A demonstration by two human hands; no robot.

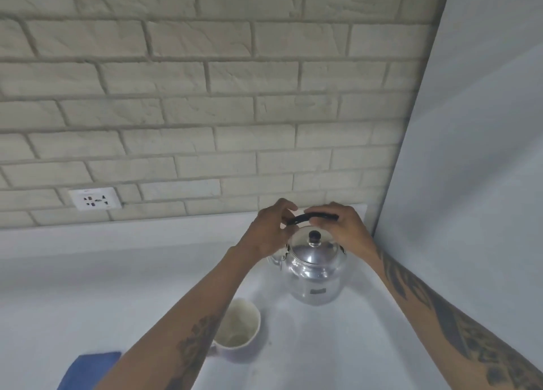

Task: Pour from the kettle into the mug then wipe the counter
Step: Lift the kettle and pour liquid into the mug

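Low in the frame, a white mug [239, 329] stands upright; above it, both hands — left [271, 231], right [345, 228] — curl around the shiny steel kettle's [316, 272] black handle [305, 216].

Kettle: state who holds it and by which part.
Both hands, left and right, grip the kettle by its black handle.

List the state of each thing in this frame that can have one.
Kettle: upright on counter, lid on.
Kettle handle: raised, both hands on it.
Mug: upright, looks empty.
Blue cloth: lying on counter, untouched.
Left hand: grip on handle.
Right hand: grip on handle.
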